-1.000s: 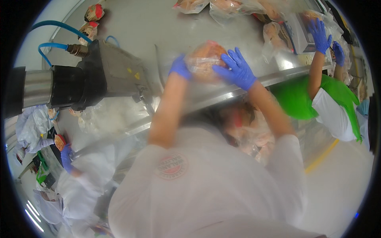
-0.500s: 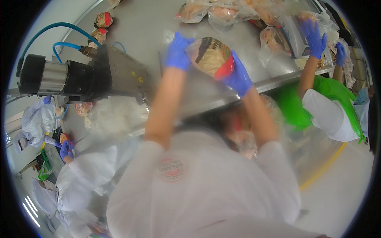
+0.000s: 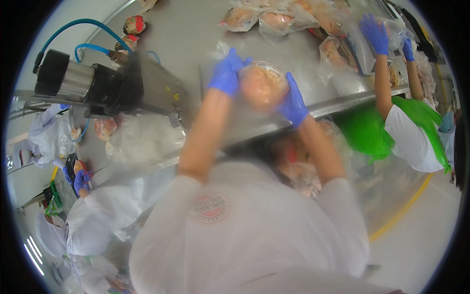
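Between my two blue-gloved hands is a bagged whole chicken [image 3: 264,87], held above the steel table. The clear side of its bag faces up, showing pale pinkish-orange poultry. My left hand [image 3: 227,72] grips the bag's upper left edge, its fingers closed on the plastic. On the opposite side, my right hand [image 3: 294,101] presses against the bag, the fingers bent along it and partly hidden behind. A wisp of loose clear plastic shows just above the left hand.
A machine [image 3: 147,83] with a black-and-steel cylinder and blue hoses stands left. More bagged chickens [image 3: 274,20] lie at the far side of the steel table [image 3: 196,29]. At right, a co-worker's gloved hand [image 3: 375,34] reaches over a scale-like unit. Other workers stand at far left.
The bagged chicken has been turned over: its printed black, tan and red side faced up before, now the clear side does. The co-worker's hands at right have shifted slightly left.
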Motion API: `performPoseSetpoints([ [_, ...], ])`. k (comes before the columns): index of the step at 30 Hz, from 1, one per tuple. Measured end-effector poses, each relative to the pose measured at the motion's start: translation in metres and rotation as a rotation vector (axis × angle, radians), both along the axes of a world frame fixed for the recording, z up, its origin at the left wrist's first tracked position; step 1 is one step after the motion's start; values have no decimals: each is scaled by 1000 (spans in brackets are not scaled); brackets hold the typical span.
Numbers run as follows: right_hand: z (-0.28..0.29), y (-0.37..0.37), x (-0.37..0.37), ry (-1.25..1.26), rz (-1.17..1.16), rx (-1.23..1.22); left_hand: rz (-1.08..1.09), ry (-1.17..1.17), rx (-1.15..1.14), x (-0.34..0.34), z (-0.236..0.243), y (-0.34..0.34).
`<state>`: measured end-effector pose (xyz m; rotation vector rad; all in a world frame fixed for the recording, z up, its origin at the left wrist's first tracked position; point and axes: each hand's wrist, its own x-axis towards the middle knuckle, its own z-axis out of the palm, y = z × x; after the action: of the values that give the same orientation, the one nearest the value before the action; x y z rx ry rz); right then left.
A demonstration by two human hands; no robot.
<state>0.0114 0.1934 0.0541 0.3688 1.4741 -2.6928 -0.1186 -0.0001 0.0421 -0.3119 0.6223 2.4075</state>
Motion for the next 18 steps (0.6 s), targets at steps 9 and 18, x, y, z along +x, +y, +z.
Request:
performPoseSetpoints([
  [9,32,-5,31,735,-145,1212,-142,-205,510,41,-7,-31],
  [18,43,-48,50,127,366,-152,-15,-388,190,108,66,-58],
])
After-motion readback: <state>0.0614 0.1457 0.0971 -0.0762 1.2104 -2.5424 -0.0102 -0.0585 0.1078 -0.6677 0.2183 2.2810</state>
